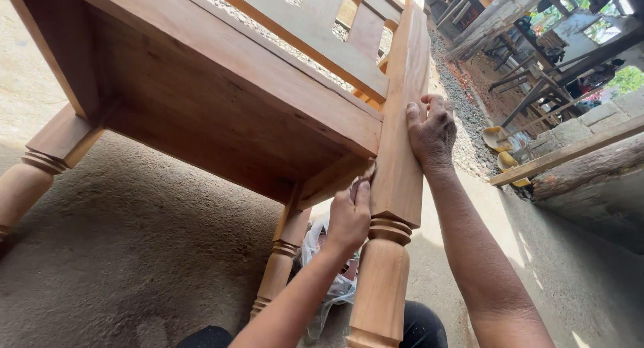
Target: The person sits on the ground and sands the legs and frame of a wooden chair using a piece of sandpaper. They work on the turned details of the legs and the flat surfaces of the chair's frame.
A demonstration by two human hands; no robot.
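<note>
On the concrete floor (134, 254) in front of me, the wooden chair (221, 100) lies tipped; I judge it heavy, rigid, best held by its square leg post (397, 167). My right hand (431, 130) presses flat there, holding nothing; my left hand (349, 217) pinches what looks like sandpaper at the joint.

A rough grey concrete floor (134, 254) carries the wooden chair (221, 86). A crumpled clear plastic bag (329, 281) lies on it at six o'clock, between the chair's turned legs (379, 287).
</note>
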